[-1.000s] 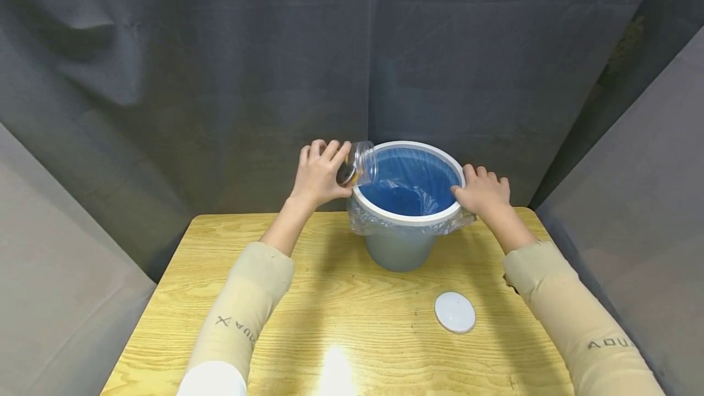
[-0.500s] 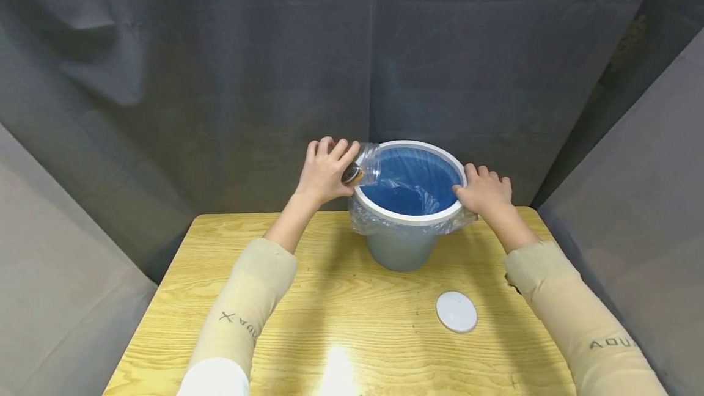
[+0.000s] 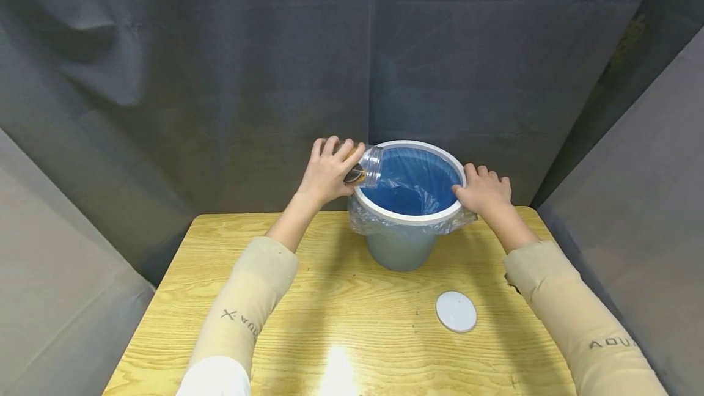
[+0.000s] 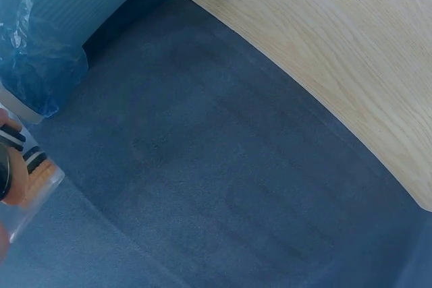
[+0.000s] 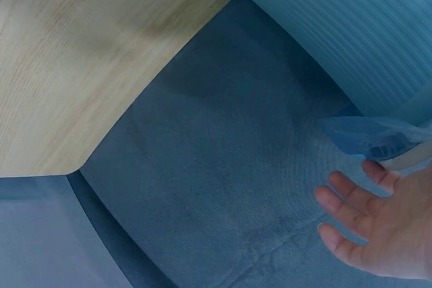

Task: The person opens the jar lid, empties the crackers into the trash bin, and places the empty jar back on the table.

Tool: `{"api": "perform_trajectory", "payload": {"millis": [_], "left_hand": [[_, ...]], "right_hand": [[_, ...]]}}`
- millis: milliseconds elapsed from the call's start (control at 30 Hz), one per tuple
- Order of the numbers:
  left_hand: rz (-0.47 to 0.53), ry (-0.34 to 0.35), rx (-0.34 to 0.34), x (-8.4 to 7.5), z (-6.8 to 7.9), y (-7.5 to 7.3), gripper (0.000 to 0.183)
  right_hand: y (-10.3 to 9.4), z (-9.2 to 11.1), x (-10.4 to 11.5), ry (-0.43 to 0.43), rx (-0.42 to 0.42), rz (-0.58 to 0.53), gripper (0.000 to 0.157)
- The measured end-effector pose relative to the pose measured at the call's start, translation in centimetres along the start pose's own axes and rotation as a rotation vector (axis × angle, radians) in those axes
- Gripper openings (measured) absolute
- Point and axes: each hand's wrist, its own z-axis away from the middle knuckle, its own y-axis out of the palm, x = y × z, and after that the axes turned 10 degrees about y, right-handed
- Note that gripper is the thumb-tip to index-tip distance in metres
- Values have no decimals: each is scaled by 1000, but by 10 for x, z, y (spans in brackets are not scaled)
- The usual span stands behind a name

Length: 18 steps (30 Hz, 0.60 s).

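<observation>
My left hand [image 3: 327, 171] grips a clear plastic jar [image 3: 373, 165] tipped on its side, its open mouth over the left rim of a trash can [image 3: 399, 252]. Black and orange patches show on the jar [image 4: 42, 179] in the left wrist view; whether they are a label or contents I cannot tell. A clear liner bag [image 3: 365, 219] is folded over the can's white rim. On the far right side, my right hand [image 3: 484, 191] holds that rim, thumb over the inside edge. In the right wrist view the hand [image 5: 388, 224] has its other fingers loosely spread outside.
A round white lid [image 3: 456, 311] lies on the wooden table [image 3: 264, 322] in front of the can, to the right. Dark grey curtains [image 3: 247, 78] hang close behind the table, with lighter grey panels [image 3: 649, 231] at both sides.
My left hand has moved slightly right with the jar, bringing its mouth a little further over the rim. The right hand, trash can and lid have stayed almost where they were.
</observation>
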Motion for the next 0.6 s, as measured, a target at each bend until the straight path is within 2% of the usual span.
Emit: {"api": "perform_trajectory", "payload": {"millis": [300, 600], "left_hand": [[-42, 57, 40, 1, -3, -1, 81], [-108, 139, 33, 0, -5, -1, 81]], "right_hand": [[-1, 1, 0, 0, 2, -2, 62], [0, 1, 0, 0, 9, -1, 62]]}}
